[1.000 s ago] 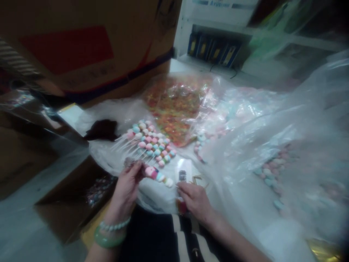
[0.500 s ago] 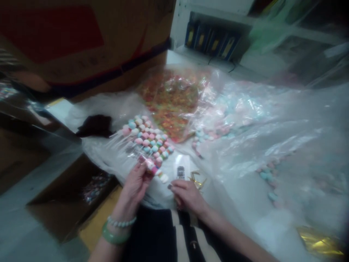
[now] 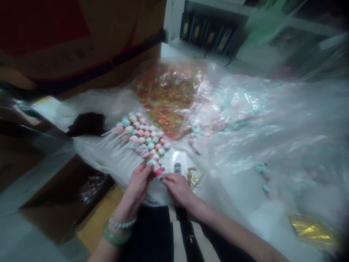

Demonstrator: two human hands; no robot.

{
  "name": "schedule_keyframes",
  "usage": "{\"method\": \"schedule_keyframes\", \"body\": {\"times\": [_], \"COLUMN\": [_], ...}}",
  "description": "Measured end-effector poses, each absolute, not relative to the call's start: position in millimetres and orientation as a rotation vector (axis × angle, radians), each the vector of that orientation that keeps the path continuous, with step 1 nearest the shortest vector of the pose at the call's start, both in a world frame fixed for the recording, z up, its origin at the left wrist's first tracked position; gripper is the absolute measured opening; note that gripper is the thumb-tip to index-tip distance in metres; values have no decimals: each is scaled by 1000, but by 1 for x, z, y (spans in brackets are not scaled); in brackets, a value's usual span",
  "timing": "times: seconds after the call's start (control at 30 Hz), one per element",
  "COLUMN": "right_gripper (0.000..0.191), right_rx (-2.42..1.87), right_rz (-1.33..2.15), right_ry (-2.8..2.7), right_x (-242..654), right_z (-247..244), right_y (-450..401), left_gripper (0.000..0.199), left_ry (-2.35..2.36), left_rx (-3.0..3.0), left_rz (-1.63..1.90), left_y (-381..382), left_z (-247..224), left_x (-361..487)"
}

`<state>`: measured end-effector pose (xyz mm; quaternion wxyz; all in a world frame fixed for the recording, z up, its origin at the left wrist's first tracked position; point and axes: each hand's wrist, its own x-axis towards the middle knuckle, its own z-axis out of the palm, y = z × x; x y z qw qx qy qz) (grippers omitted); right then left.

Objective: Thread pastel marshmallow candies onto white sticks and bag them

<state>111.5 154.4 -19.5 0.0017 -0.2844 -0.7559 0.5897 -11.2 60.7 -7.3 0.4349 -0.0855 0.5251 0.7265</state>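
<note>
My left hand (image 3: pixel 141 180) is closed on a wrapped marshmallow skewer (image 3: pixel 158 169), whose bright pink and white end shows past the fingertips. Close to that end, my right hand (image 3: pixel 178 187) pinches with thumb and forefinger; what lies between them is too small and blurred to name. Just beyond the hands, several marshmallow skewers (image 3: pixel 147 136) in pink, white and blue lie in rows, their white sticks pointing left. Right of them is a clear packet with a barcode label (image 3: pixel 177 167). Gold twist ties (image 3: pixel 194 177) are scattered beside my right hand.
A clear bag of orange and green sweets (image 3: pixel 169 94) lies at the back, beside a large bag of pastel marshmallows (image 3: pixel 229 103). A cardboard box (image 3: pixel 54 203) stands low on the left. Gold foil (image 3: pixel 312 230) lies at the right. A big carton (image 3: pixel 109 36) rises behind.
My right hand has moved left and up to the end of the wrapped skewer. My left hand still grips it, with its pink end now turned towards my right fingers. The view has shifted slightly.
</note>
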Motion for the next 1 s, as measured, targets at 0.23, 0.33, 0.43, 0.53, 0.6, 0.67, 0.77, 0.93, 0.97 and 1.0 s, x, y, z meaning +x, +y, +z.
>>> {"method": "schedule_keyframes", "body": {"times": [0.23, 0.33, 0.43, 0.53, 0.6, 0.67, 0.77, 0.93, 0.97, 1.0], "right_gripper": [24, 24, 23, 19, 25, 39, 45, 41, 42, 44], "right_rx": [-748, -698, -718, -870, -957, -965, -835, -828, -869, -918], "right_rz": [1347, 1379, 1473, 1546, 1587, 1635, 1648, 1698, 1779, 1842], "right_ry": [-2672, -2639, -2515, -2399, -2327, -2287, -2352, -2348, -2295, -2243], "right_x": [117, 125, 127, 121, 113, 105, 98, 101, 103, 104], "right_z": [-18, -21, -25, -23, -18, -13, -11, -23, -26, -29], "right_y": [157, 159, 160, 161, 161, 160, 157, 153, 153, 154], "left_gripper": [38, 31, 19, 25, 32, 33, 32, 29, 26, 24], "left_ry": [1234, 1215, 1195, 1227, 1241, 1245, 1277, 1383, 1394, 1410], "left_rx": [-239, -291, -332, -301, -245, -205, -184, -32, 6, 38], "left_rz": [1773, 1933, 2053, 2038, 1976, 1898, 1834, 1742, 1695, 1650], "left_y": [61, 63, 65, 67, 68, 68, 68, 65, 64, 63], "left_z": [-16, -15, -11, -9, -9, -12, -17, -28, -30, -33], "left_x": [-10, -15, -20, -17, -12, -6, -2, -1, 0, 1]}}
